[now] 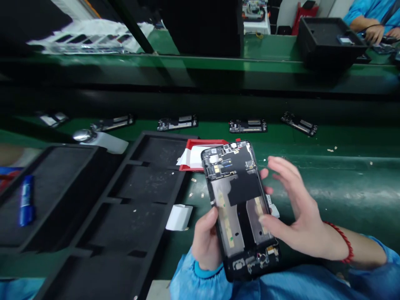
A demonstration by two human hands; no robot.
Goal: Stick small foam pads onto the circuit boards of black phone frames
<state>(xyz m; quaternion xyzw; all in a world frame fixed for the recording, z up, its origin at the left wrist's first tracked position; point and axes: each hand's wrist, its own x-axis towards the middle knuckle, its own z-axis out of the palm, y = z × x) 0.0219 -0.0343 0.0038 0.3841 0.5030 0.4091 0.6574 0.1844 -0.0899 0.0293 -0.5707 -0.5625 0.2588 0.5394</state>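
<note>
Item: opened phone chassis (240,208), back cover off, circuit board and bare battery bay facing up, held above the near edge of the green conveyor belt (343,183). The left hand (204,243) grasps it from below along the lower left edge, thumb laid over the frame, apparently so that the open side stays tilted toward the wearer. The right hand (296,212) is spread and loose, gripping nothing; its thumb touches the right side of the battery bay while the fingers fan out just beside the frame's right edge. A red beaded bracelet (342,241) sits on the right wrist. Surroundings: a black compartment tray (137,200) to the left, its visible cells unfilled, within easy reach of the left hand; a second black tray further left holding a blue marker (25,200); a red-edged holder with white sheets (195,156) just behind the chassis; a small white slip (179,217) lying on the belt beside the tray. Further back, several more opened chassis (247,126) lie spaced along the belt in a row. A black bin (328,39) stands on the far side, near another person's hand (373,33).
</note>
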